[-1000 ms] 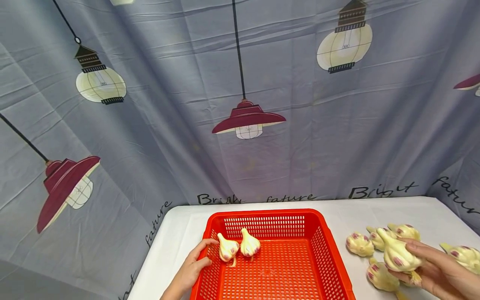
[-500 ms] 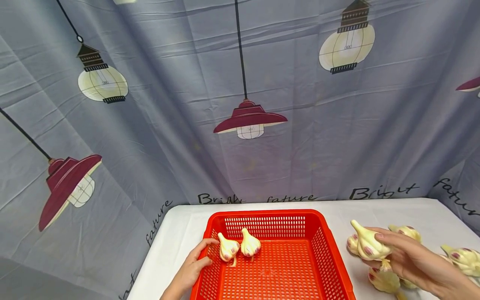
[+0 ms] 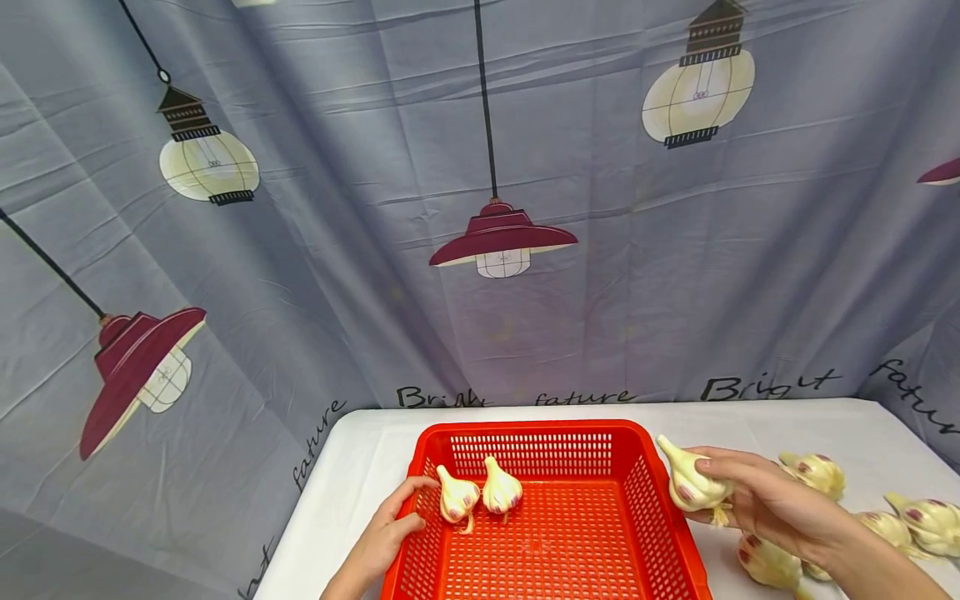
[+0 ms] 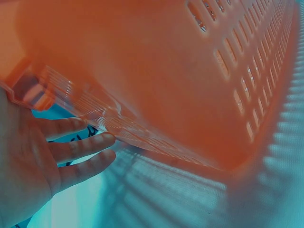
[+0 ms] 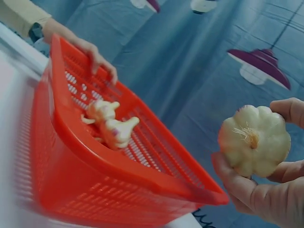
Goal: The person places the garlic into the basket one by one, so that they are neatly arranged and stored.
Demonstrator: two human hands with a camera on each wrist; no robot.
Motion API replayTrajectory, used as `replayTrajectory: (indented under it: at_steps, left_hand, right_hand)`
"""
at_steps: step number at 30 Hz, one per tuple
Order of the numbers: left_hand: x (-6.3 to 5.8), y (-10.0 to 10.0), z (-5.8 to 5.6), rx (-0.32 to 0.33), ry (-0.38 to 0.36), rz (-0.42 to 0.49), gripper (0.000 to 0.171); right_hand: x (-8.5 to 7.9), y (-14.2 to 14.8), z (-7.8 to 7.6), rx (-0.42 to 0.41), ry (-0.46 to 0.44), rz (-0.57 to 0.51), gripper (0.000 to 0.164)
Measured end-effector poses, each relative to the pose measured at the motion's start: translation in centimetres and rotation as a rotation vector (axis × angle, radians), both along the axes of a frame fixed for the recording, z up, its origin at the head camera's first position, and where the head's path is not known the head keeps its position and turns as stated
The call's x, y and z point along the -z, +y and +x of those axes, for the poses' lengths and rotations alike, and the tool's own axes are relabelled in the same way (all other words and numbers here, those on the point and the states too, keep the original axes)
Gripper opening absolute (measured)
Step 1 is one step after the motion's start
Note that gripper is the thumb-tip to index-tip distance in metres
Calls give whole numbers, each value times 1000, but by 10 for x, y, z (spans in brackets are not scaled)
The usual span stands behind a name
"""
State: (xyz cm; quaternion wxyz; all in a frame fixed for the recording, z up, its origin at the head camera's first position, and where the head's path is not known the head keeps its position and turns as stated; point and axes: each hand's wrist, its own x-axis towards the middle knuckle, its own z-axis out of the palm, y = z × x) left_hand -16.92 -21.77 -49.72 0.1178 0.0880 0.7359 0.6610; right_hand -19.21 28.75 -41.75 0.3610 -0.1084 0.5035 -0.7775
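Observation:
A garlic bulb (image 3: 693, 479) is held by its sides in my right hand (image 3: 772, 496), just beyond the right rim of the red plastic basket (image 3: 660, 467). Its root end faces the camera in the right wrist view. Two more garlic bulbs, one left (image 3: 457, 497) and one right (image 3: 501, 487), stand side by side inside the basket, near its left wall. My left hand (image 3: 382, 529) grips the basket's left rim, with fingertips over the edge. In the left wrist view several of its fingers (image 4: 83, 149) stretch along the outside, below the rim.
Several garlic bulbs (image 3: 772, 562) lie on the white table (image 3: 750, 421) right of the basket, some partly hidden behind my right forearm. A grey curtain (image 3: 600, 317) printed with lamps hangs behind the table.
My right hand has carried its garlic bulb leftward, from above the loose bulbs to beside the basket's right rim. The left hand and the two bulbs inside have stayed put.

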Motion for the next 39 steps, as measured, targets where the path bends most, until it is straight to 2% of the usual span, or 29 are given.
replayTrajectory:
  at_steps: [4,15,27,39]
  left_hand:
    - [-2,1,1,-2,0,-7,52]
    - [-2,1,0,0,-8,-3,50]
    - [-3,2,0,-3,4,-2,52]
    - [-2,1,1,-8,16,-24,50]
  right_hand:
    - [-1,-15,-4,-5,46,55,32]
    - [-4,-62,-11,-33,184,107,24]
    - [-2,-96,-20,-30,220,217,36]
    - [0,-121,-40,-56,286,259,38]
